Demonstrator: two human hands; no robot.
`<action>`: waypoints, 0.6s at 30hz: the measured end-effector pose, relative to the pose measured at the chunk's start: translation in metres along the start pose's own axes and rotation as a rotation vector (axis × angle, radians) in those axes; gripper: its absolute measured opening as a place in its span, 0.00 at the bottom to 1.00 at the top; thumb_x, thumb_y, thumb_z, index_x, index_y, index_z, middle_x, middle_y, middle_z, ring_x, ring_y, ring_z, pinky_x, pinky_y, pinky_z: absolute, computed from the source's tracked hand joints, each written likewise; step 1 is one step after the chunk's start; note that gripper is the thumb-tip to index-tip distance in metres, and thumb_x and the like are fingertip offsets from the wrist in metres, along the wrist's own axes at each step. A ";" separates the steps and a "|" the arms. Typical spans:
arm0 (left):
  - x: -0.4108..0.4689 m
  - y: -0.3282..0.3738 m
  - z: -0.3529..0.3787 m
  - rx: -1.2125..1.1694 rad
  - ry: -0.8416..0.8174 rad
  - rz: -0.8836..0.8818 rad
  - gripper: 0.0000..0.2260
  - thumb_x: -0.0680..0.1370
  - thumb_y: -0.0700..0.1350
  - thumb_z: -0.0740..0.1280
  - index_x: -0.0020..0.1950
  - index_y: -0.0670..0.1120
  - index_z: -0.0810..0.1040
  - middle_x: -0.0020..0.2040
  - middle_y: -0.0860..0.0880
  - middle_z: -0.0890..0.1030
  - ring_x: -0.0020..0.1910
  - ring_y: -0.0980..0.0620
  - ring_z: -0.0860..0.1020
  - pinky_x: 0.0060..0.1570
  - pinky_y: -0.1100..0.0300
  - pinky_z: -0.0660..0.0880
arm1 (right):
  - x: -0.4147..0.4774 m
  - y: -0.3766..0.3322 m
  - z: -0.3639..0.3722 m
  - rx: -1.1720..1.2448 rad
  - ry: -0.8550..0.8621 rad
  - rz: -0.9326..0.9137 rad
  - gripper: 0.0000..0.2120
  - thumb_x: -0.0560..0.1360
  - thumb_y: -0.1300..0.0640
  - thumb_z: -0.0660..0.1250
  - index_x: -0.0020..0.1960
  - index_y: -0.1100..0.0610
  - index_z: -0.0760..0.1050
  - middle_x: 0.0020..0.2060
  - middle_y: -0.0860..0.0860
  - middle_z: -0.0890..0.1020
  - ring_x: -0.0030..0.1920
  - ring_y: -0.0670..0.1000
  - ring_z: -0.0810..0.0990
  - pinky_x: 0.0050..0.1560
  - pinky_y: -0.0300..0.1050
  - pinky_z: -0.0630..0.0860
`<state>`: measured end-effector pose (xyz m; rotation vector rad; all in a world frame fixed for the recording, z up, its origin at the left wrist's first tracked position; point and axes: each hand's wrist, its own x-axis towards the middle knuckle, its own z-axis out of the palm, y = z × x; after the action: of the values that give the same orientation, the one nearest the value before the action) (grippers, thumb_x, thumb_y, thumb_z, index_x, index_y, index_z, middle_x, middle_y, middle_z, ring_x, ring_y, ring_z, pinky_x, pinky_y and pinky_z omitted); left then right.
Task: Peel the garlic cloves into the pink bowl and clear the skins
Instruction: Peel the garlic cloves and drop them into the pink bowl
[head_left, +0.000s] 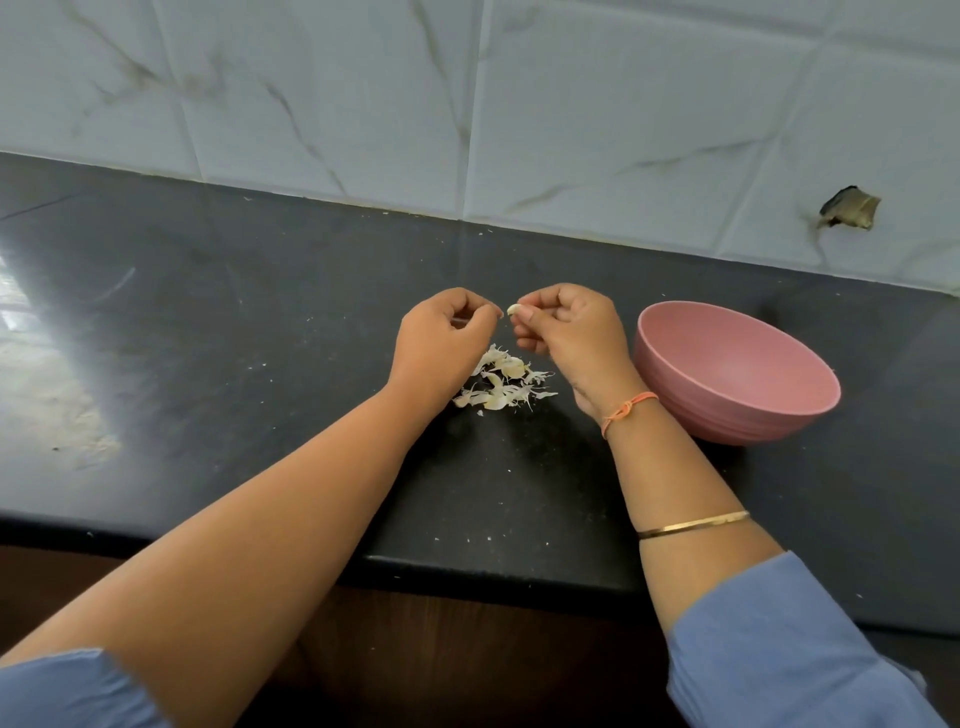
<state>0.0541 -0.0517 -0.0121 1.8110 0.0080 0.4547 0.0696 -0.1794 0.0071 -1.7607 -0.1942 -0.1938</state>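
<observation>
Pinching the small pale garlic clove (514, 309), judged light, firm and slippery, by one end in the right hand (571, 338) grip; left hand (447, 338) curled, contents indiscernible.

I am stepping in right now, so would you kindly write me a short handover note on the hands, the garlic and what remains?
Right hand pinches a garlic clove at its fingertips, above the counter.
Left hand has curled fingers, with the tips beside the clove; whether they hold skin is unclear.
Pink bowl stands right of the right hand; no cloves show inside.
Garlic skins lie piled on the black countertop between the wrists.
Done: some peeling, judging by the skins.
Left: finish this clove, drop it into the bowl, clear the skins.
</observation>
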 end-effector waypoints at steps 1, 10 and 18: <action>0.000 -0.001 0.000 0.015 -0.007 0.010 0.07 0.76 0.45 0.65 0.41 0.52 0.80 0.39 0.50 0.83 0.42 0.49 0.82 0.46 0.52 0.80 | -0.001 -0.001 0.001 0.019 -0.008 0.006 0.03 0.75 0.66 0.66 0.45 0.60 0.77 0.37 0.53 0.82 0.36 0.45 0.80 0.37 0.34 0.78; 0.000 -0.003 0.000 0.093 -0.040 0.142 0.06 0.77 0.45 0.67 0.51 0.48 0.83 0.36 0.58 0.80 0.36 0.60 0.77 0.34 0.74 0.72 | 0.000 0.004 -0.002 0.100 -0.022 0.043 0.03 0.76 0.66 0.65 0.46 0.61 0.77 0.40 0.57 0.82 0.37 0.47 0.81 0.39 0.37 0.79; -0.002 0.000 -0.001 -0.007 -0.052 0.076 0.06 0.76 0.44 0.69 0.50 0.46 0.84 0.38 0.55 0.83 0.39 0.59 0.80 0.42 0.67 0.77 | -0.001 0.008 -0.001 0.009 -0.044 -0.065 0.03 0.76 0.67 0.65 0.46 0.63 0.76 0.36 0.52 0.82 0.33 0.43 0.81 0.37 0.37 0.80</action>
<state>0.0524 -0.0514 -0.0125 1.8200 -0.0989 0.4609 0.0701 -0.1822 -0.0003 -1.7522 -0.2836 -0.2008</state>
